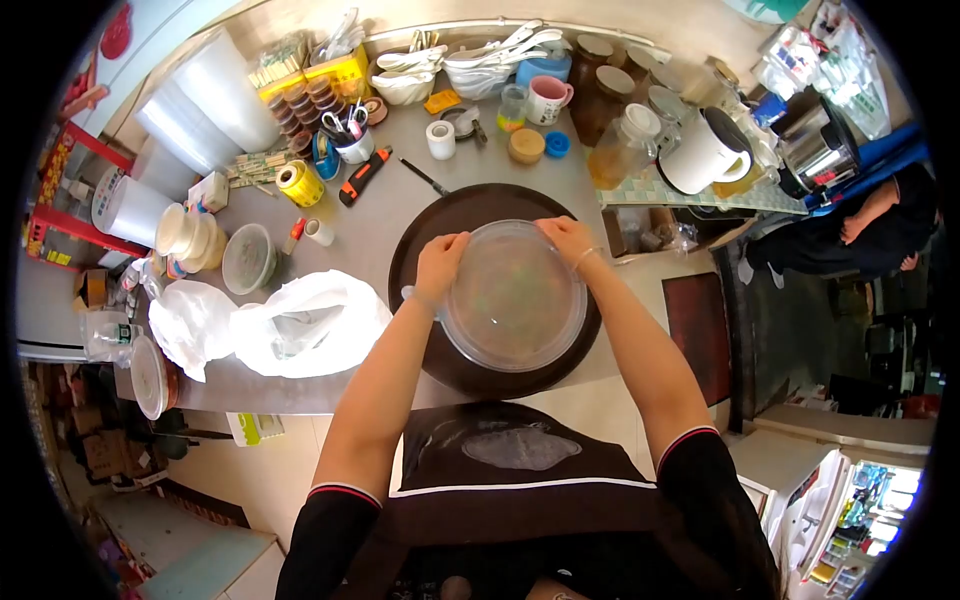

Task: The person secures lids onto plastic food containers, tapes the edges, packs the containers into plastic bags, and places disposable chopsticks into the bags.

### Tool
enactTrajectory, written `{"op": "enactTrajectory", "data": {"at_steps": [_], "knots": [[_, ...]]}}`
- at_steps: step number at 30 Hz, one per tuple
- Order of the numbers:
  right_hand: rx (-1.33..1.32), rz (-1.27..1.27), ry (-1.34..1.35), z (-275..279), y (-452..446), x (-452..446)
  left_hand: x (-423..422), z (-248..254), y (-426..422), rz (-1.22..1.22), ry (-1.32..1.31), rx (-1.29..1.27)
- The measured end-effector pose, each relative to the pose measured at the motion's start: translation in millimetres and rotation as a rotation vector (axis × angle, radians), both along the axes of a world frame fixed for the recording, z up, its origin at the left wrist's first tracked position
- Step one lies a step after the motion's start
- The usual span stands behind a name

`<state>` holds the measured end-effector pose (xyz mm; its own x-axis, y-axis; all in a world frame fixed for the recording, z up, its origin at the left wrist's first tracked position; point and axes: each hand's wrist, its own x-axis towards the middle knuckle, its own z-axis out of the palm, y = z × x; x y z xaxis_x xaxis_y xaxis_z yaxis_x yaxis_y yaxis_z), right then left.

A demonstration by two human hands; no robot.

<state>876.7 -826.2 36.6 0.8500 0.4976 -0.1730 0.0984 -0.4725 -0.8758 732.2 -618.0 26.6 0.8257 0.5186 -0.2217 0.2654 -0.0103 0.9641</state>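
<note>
A round, translucent lidded container (515, 300) sits over a large dark round tray (428, 240), with blurry green and orange contents showing through its lid. My left hand (441, 266) grips the container's upper left rim, its fingers bent over the edge. On the upper right rim, my right hand (568, 241) holds on in the same way. Beside my left forearm lies an open white plastic bag (312, 325), and a second white bag (192, 322) is left of it. Another lidded bowl (249, 258) stands behind the bags.
A box cutter (365, 176), a yellow can (299, 184) and a white roll (440, 139) stand behind the tray. Spoon-filled bowls (490, 70) line the wall. A white kettle (706, 150) stands at right; beyond it is another person (850, 235).
</note>
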Motion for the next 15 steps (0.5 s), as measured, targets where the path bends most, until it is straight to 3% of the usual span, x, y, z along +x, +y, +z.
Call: {"op": "enactTrajectory", "data": {"at_steps": [10,12,13,15], "knots": [[-0.001,-0.072,0.069,-21.0,14.5,4.1,11.4,-9.0,1.6,-0.03,-0.075,0.026],[0.118,-0.071,0.223,-13.8,16.8,4.1,26.1,-2.6,5.4,-0.154,-0.09,0.248],[0.08,-0.034,0.134,-10.3,20.3,6.1,35.2,-0.3,8.2,-0.214,-0.096,0.359],[0.003,0.04,-0.034,-6.9,27.9,7.2,52.8,-0.6,1.3,-0.282,-0.065,0.231]]}}
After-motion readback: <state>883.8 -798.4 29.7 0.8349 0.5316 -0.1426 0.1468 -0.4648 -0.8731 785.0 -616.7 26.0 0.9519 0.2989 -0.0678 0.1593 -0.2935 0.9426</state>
